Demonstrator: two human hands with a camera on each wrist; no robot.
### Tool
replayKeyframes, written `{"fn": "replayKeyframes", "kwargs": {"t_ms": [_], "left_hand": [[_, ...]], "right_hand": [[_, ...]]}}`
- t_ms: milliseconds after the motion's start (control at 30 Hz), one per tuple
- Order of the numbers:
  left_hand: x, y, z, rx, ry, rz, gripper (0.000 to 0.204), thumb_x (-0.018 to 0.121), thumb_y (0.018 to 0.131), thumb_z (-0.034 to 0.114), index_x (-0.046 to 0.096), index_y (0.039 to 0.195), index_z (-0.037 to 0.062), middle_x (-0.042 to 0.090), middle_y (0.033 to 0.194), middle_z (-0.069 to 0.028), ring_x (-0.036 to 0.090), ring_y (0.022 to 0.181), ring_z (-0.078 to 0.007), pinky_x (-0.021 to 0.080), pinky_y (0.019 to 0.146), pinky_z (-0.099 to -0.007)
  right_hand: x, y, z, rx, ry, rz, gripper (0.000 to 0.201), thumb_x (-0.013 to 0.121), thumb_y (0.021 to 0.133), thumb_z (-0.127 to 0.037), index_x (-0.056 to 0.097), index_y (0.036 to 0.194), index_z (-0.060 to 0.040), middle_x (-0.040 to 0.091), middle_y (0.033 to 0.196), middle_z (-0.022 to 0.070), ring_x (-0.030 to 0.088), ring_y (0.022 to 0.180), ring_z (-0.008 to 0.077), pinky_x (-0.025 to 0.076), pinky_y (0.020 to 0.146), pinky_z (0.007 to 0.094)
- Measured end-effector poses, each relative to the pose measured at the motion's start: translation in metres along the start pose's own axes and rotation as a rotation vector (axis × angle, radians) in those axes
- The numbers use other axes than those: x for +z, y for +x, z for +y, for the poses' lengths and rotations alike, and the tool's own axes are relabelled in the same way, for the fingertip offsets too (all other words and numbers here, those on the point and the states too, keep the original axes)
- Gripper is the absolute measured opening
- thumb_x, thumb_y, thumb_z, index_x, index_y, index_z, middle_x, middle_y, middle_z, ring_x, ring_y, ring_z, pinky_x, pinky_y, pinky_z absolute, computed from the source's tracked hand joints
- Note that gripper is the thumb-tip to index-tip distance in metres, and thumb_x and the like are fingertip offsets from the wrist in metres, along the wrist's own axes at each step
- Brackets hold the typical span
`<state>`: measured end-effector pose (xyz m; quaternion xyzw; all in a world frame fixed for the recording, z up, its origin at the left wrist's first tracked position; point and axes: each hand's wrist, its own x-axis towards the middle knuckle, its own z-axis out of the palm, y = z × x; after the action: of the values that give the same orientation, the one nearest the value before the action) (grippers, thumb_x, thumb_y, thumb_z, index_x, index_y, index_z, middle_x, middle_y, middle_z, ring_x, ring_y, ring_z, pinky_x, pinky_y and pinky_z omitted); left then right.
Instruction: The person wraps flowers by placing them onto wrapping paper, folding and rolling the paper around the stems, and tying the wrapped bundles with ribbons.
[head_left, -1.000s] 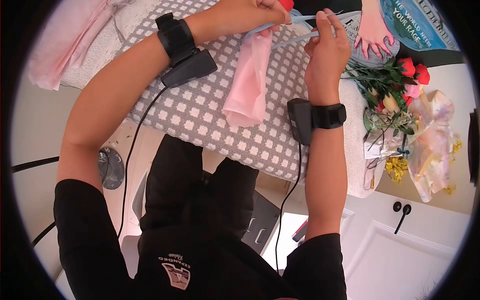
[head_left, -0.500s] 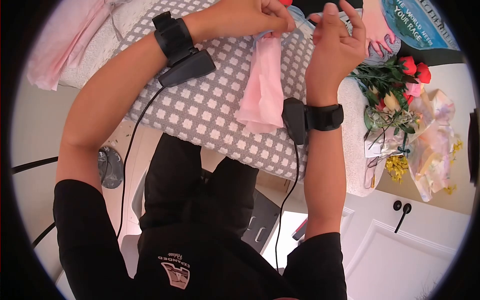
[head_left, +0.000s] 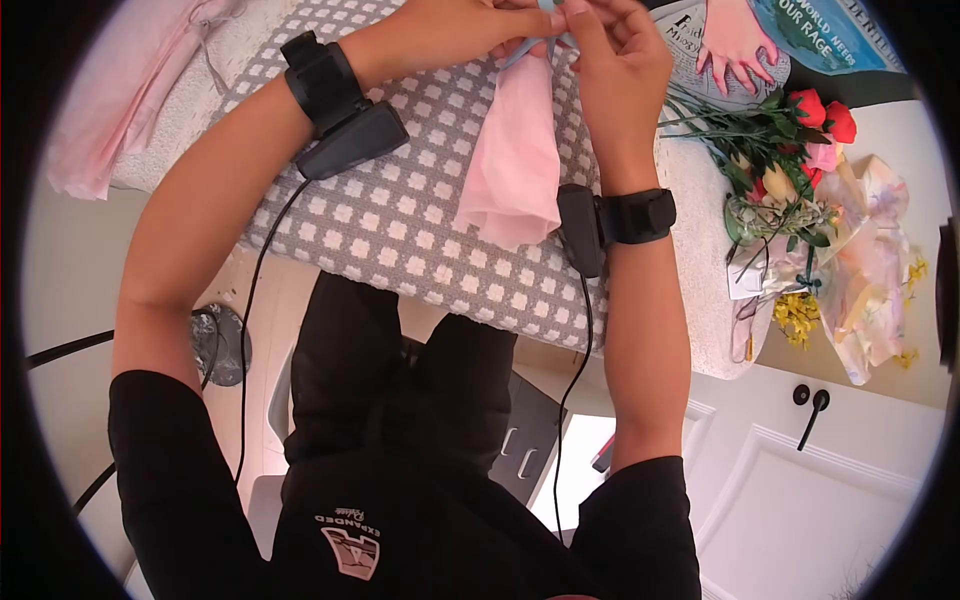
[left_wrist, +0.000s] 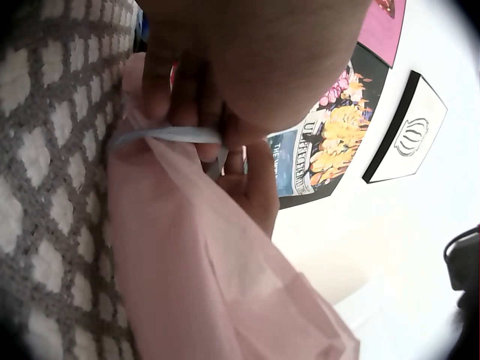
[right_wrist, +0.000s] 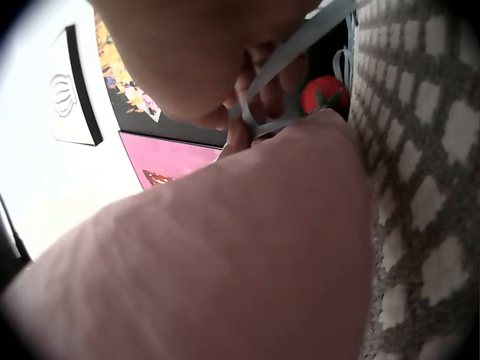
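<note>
A pink paper wrap (head_left: pixel 512 165) lies over the checked cloth, its wide end toward the body. Around its narrow end runs a light blue ribbon (left_wrist: pixel 172 135). My left hand (head_left: pixel 475 30) pinches the ribbon at the narrow end, fingers bent. From the other side my right hand (head_left: pixel 625 85) meets it, thumb and fingertips pinching the ribbon (right_wrist: pixel 300 49) close to the left fingertips. Just past the narrow end, a red rose (right_wrist: pixel 324 95) with a green base shows in the right wrist view. The fingertips are partly cut off at the head view's top edge.
Several artificial flowers (head_left: pixel 790 170) lie at the right beside crumpled floral paper (head_left: pixel 860 270) and yellow sprigs (head_left: pixel 797 322). More pink paper (head_left: pixel 130 90) drapes at the far left. The grey-and-white checked cloth (head_left: pixel 390 230) covers the table. A cable hangs from each wrist camera.
The ribbon was stretched between the hands; then the right hand moved away with fingers spread. Now it is back against the left hand, pinching ribbon. The paper wrap's wide end has swung rightward.
</note>
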<state>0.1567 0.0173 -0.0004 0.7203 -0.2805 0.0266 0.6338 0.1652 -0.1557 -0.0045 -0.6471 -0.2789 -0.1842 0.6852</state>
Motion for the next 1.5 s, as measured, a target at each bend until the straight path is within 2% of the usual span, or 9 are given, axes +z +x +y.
{"fn": "replayKeyframes", "kwargs": {"t_ms": [67,367,533,733,800,933,1000,1100,1500], "left_hand": [[-0.002,0.001,0.000,-0.038,0.002,0.076,0.029,0.061,0.097,0.020,0.067,0.077,-0.0003,0.060,0.065,0.0019,0.051,0.056,-0.0035,0.041,0.052,-0.0207],[0.000,0.000,0.006,-0.042,0.016,0.219,0.030,0.062,0.097,0.019,0.066,0.075,-0.0007,0.059,0.064,0.0013,0.052,0.055,-0.0045,0.041,0.050,-0.0205],[-0.001,-0.003,0.009,-0.040,0.005,0.227,0.028,0.063,0.096,0.018,0.065,0.075,-0.0009,0.059,0.063,0.0014,0.051,0.055,-0.0041,0.040,0.050,-0.0205],[-0.002,-0.003,0.011,0.070,0.064,0.238,0.020,0.064,0.094,0.014,0.071,0.087,-0.0033,0.064,0.069,-0.0007,0.054,0.059,-0.0041,0.043,0.053,-0.0207],[-0.006,0.001,0.003,0.364,0.274,0.237,0.019,0.066,0.093,0.013,0.072,0.096,-0.0044,0.067,0.072,-0.0029,0.056,0.064,-0.0043,0.045,0.055,-0.0218],[-0.002,-0.002,0.013,0.351,0.115,0.179,0.020,0.068,0.091,0.013,0.072,0.099,-0.0049,0.069,0.075,-0.0052,0.057,0.068,-0.0047,0.047,0.058,-0.0235],[-0.003,-0.004,0.018,0.175,0.176,0.138,0.020,0.069,0.091,0.013,0.072,0.100,-0.0049,0.070,0.077,-0.0061,0.056,0.068,-0.0047,0.047,0.058,-0.0237],[-0.002,-0.001,0.008,0.296,0.169,0.171,0.019,0.069,0.091,0.013,0.072,0.100,-0.0044,0.069,0.075,-0.0043,0.054,0.063,-0.0045,0.045,0.054,-0.0230],[-0.002,0.001,0.000,0.060,0.055,0.297,0.025,0.065,0.095,0.023,0.074,0.094,-0.0010,0.063,0.068,0.0011,0.051,0.057,-0.0038,0.040,0.050,-0.0214]], "right_hand": [[-0.004,-0.002,-0.003,0.145,-0.148,0.024,0.021,0.073,0.087,-0.015,0.069,0.093,0.0047,0.069,0.077,0.0051,0.063,0.067,0.0081,0.051,0.063,0.0207],[-0.010,-0.004,-0.010,0.328,-0.129,-0.074,0.020,0.075,0.086,-0.019,0.072,0.092,0.0003,0.072,0.088,0.0040,0.063,0.074,0.0069,0.047,0.067,0.0204],[-0.010,-0.003,-0.009,0.273,-0.101,-0.121,0.017,0.074,0.084,-0.013,0.073,0.092,0.0015,0.072,0.085,0.0041,0.063,0.073,0.0062,0.047,0.066,0.0191],[-0.007,-0.003,-0.012,0.286,-0.146,-0.148,0.013,0.075,0.081,-0.007,0.074,0.089,0.0025,0.070,0.080,0.0039,0.061,0.070,0.0050,0.046,0.063,0.0179],[-0.007,-0.004,-0.012,0.268,-0.138,-0.144,0.013,0.074,0.081,-0.007,0.073,0.090,0.0028,0.070,0.080,0.0036,0.060,0.069,0.0047,0.046,0.061,0.0180],[-0.006,-0.003,-0.004,0.278,-0.062,-0.131,0.016,0.073,0.082,-0.008,0.072,0.095,0.0033,0.070,0.081,0.0034,0.060,0.068,0.0049,0.046,0.061,0.0187],[-0.007,-0.003,0.004,0.296,-0.035,-0.124,0.018,0.073,0.084,-0.009,0.072,0.096,0.0035,0.070,0.081,0.0034,0.060,0.068,0.0049,0.047,0.061,0.0189],[-0.009,-0.002,0.015,0.105,-0.182,-0.143,0.021,0.073,0.086,-0.014,0.072,0.097,0.0037,0.070,0.080,0.0034,0.059,0.067,0.0048,0.046,0.060,0.0189],[-0.007,-0.005,-0.004,0.388,0.030,-0.067,0.022,0.080,0.083,-0.019,0.069,0.089,-0.0003,0.069,0.077,0.0045,0.062,0.064,0.0081,0.051,0.059,0.0197]]}}
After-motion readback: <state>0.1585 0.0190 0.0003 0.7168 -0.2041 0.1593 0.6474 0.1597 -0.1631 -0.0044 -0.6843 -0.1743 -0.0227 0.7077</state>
